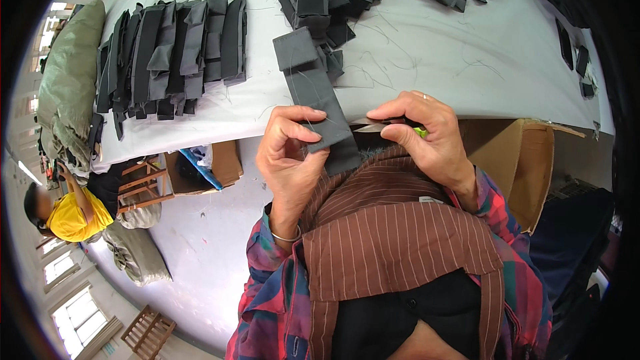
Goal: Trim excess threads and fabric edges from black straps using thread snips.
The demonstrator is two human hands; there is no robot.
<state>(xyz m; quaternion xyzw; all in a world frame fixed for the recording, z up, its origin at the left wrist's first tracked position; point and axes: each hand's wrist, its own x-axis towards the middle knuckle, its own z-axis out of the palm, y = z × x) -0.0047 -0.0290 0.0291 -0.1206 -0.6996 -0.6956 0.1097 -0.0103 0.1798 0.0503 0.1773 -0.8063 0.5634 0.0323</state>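
Both forearms rise from the near edge, wrists bent inward. The left hand (288, 153) is curled, thumb and forefinger pinched together. The right hand (427, 135) arches just right of it, fingers closed, knuckles up.

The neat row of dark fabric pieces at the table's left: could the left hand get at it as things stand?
Probably not right away: the left hand is pinching a grey fabric strip. The white table between it and the row looks unobstructed.

The grey strip (320, 103) is matt woven cloth, the blade (369, 127) shiny metal, the surface (427, 47) smooth white sheeting, the box (527, 160) plain cardboard.
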